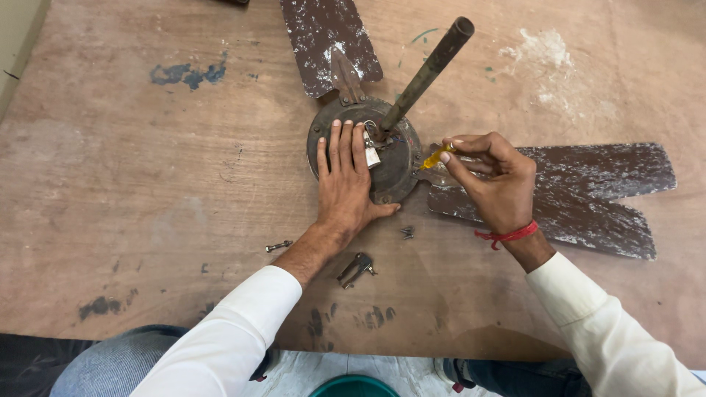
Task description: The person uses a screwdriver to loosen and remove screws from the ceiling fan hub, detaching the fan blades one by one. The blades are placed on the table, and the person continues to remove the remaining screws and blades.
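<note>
Ceiling fan (382, 158) lying flat on a worn wooden board (147, 169), round motor housing in the middle of the scene, metal rod (426, 73) rising from its hub and leaning to the far right. One brown, paint-flecked blade (327, 40) pointing far, another blade (581, 195) stretching right.

Left hand (344, 184) pressed flat on the housing, fingers spread straight and open, closed around nothing, fingertips close to the hub and a small white tag (372, 156).

Right hand (494, 180) closed in a pinch on a yellow-handled screwdriver (437, 156), tip aimed at the right edge of the housing where the right blade joins. Red thread (507, 235) tied round that wrist.

Loose on the board, near side: a few small screws (407, 232) just below the housing, a single bolt (279, 245) left of the left wrist, a small metal bracket (357, 268) beside the left forearm. Blue paint smear (187, 73) far left, white patch (544, 51) far right.
</note>
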